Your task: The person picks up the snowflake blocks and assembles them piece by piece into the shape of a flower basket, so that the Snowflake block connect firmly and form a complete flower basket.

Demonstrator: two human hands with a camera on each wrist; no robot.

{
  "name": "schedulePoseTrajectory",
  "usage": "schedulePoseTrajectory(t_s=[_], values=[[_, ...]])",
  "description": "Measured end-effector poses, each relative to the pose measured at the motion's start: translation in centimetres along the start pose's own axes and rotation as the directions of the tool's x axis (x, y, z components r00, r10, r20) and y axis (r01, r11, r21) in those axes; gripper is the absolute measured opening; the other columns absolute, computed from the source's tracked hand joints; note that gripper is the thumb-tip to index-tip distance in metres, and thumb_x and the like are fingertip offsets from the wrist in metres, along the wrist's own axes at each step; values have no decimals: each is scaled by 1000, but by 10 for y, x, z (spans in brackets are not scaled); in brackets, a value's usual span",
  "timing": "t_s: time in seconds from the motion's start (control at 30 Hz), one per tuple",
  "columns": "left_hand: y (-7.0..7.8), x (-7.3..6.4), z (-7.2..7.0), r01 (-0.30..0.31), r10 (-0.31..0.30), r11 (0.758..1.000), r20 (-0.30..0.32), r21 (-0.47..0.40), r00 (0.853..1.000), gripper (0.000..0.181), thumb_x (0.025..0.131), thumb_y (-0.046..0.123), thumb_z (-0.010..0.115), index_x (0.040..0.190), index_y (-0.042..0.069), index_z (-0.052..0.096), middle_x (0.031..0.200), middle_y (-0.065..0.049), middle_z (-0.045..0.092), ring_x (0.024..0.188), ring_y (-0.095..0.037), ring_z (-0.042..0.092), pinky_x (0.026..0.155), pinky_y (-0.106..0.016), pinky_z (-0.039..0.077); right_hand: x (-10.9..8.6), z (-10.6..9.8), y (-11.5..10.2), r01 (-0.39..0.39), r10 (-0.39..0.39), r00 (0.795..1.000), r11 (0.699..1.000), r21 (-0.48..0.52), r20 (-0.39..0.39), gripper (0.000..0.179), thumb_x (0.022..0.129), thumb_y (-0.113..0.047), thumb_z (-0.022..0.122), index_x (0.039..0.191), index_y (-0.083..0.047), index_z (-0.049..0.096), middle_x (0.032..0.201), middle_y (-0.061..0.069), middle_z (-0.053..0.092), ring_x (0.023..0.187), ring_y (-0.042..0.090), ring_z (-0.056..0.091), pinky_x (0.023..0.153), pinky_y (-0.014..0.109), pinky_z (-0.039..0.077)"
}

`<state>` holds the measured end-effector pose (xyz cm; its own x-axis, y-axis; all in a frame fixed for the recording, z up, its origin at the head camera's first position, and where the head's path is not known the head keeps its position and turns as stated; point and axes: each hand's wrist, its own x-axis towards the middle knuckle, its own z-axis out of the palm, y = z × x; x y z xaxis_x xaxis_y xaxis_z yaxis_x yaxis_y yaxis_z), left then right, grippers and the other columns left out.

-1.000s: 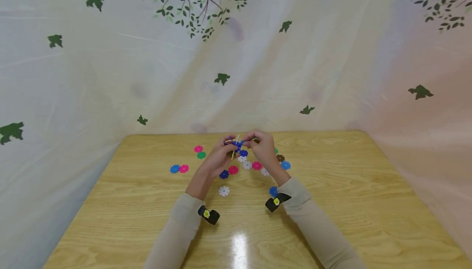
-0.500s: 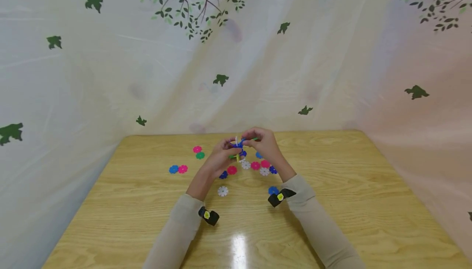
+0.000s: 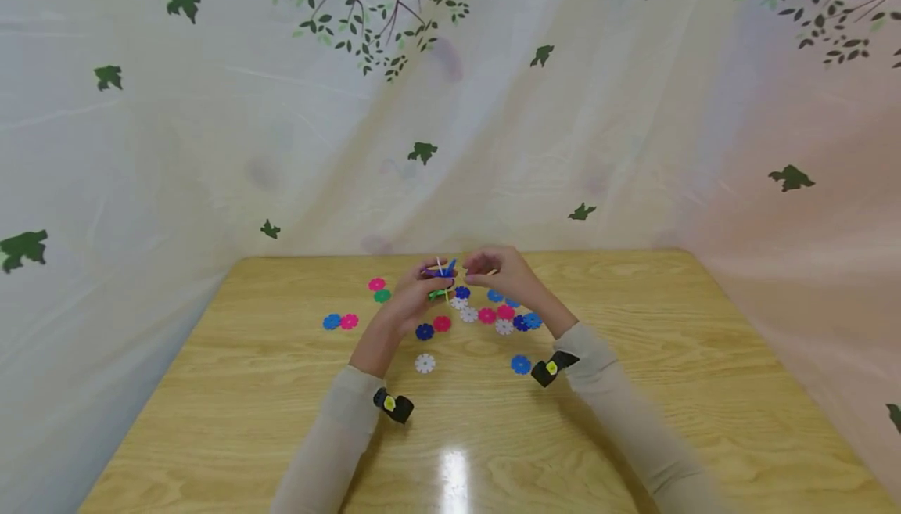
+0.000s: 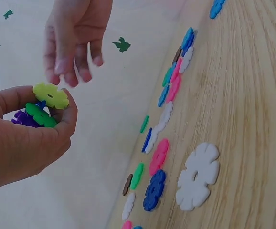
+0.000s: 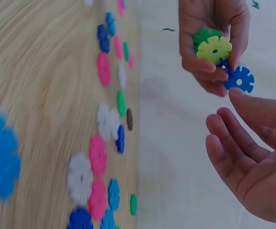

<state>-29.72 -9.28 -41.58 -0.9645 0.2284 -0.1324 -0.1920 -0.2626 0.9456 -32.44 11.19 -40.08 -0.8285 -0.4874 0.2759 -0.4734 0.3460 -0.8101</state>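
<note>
My left hand [image 3: 411,295] holds a joined cluster of notched, flower-shaped plastic discs above the far part of the table. In the left wrist view a yellow disc [image 4: 50,95], a green disc [image 4: 41,114] and a purple disc [image 4: 24,119] show between its thumb and fingers. A blue disc [image 5: 240,79] sticks out of the cluster toward my right hand [image 5: 252,160] in the right wrist view. That hand is just to the right of the cluster, fingers loosely bent and holding nothing. Fingers hide part of the cluster.
Loose flower discs lie flat on the wooden table [image 3: 281,420], among them a white one [image 3: 425,363], a blue one [image 3: 521,364] and a pink one [image 3: 442,324]. A blue and pink pair [image 3: 341,321] lies to the left. A printed curtain [image 3: 338,146] hangs behind.
My right hand has let go of the blue disc on the cluster and moved slightly right, its fingers loosening. The left hand has tilted the cluster and shifted a little left.
</note>
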Motion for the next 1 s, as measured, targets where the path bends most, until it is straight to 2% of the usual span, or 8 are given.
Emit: schedulePoseTrajectory(t_s=[0.07, 0.13, 0.3, 0.43, 0.6, 0.7, 0.8, 1.0], values=[[0, 1, -3, -4, 4, 1000, -21, -16, 1000, 46, 99, -8, 53, 144, -2, 42, 134, -21, 54, 101, -14, 61, 101, -35, 55, -5, -5, 1, -2, 6, 996, 999, -47, 86, 18, 92, -5, 74, 108, 3, 71, 98, 16, 75, 88, 20, 71, 78, 28, 59], [0, 1, -5, -10, 9, 1000, -28, -29, 1000, 46, 99, -8, 51, 144, -3, 40, 129, -19, 56, 98, -12, 61, 96, -31, 56, -10, -11, 2, 16, 2, 981, 996, -91, 192, 18, 92, -5, 74, 107, 3, 71, 97, 15, 75, 88, 19, 71, 79, 31, 60], [2, 2, -13, 1, -3, 998, -31, -59, 1000, 39, 99, -8, 51, 137, 1, 44, 114, -7, 59, 93, -12, 62, 86, -24, 58, -29, -23, 13, 75, -4, 910, 985, -155, 415, 18, 90, -4, 76, 105, 4, 71, 94, 11, 75, 86, 14, 70, 81, 38, 60], [5, 2, -17, 8, -11, 998, -43, -69, 999, 38, 100, -6, 51, 136, 2, 44, 126, -13, 53, 100, -13, 62, 93, -27, 58, -47, -31, 25, 52, 33, 864, 987, -154, 502, 20, 87, -5, 79, 104, 4, 72, 90, 12, 73, 81, 12, 66, 76, 31, 59], [6, 2, -17, 29, -32, 996, -43, -87, 999, 42, 100, -6, 50, 141, 1, 41, 144, -23, 43, 106, -15, 60, 93, -26, 58, -70, -34, 38, -67, 147, 819, 984, -162, 554, 24, 84, -7, 83, 105, 0, 72, 87, 12, 68, 77, 9, 59, 70, 21, 52], [6, 3, -18, 25, -30, 996, -47, -85, 998, 42, 101, -6, 50, 141, 1, 41, 140, -22, 45, 104, -15, 60, 88, -25, 58, -79, -32, 40, -103, 185, 809, 979, -175, 558, 28, 81, -8, 85, 104, -3, 72, 86, 9, 65, 74, 9, 55, 67, 20, 49], [6, 2, -18, 14, -18, 997, -55, -76, 998, 40, 101, -6, 50, 140, 0, 43, 133, -18, 47, 102, -15, 61, 86, -24, 58, -84, -30, 40, -105, 184, 815, 979, -172, 550, 28, 79, -7, 86, 102, -4, 71, 85, 8, 63, 74, 9, 53, 66, 19, 48], [6, 0, -17, 17, -21, 997, -55, -74, 998, 44, 100, -6, 49, 144, -1, 40, 134, -20, 47, 100, -14, 60, 91, -26, 58, -86, -26, 40, -114, 177, 821, 983, -147, 544, 25, 76, -2, 87, 96, -2, 70, 86, 9, 63, 78, 11, 54, 68, 20, 48]])
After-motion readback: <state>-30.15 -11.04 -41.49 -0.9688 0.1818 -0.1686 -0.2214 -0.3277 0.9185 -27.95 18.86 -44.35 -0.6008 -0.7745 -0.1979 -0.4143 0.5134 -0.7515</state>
